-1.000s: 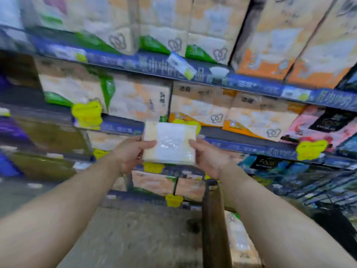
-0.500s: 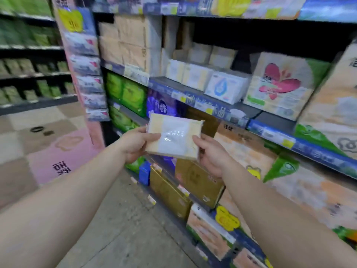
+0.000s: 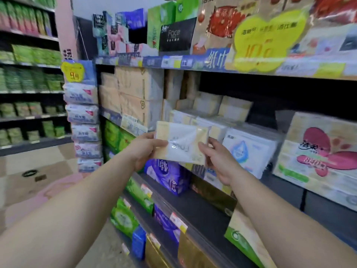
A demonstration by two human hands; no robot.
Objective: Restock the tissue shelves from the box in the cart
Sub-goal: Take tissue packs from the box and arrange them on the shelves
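Both hands hold one cream-and-white plastic-wrapped tissue pack point(image 3: 181, 145) by its short ends: left hand point(image 3: 144, 148) pinches the left end, thumb on front; right hand point(image 3: 218, 161) grips the right end. Pack is in the air, slightly tilted, just in front of the middle shelf point(image 3: 286, 182), near matching cream tissue packs point(image 3: 204, 105) and a white pack with blue droplet point(image 3: 249, 149).

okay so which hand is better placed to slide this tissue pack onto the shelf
Right, probably. The right hand grips the tissue pack on the side nearest the matching packs; the left hand holds the end farther out.
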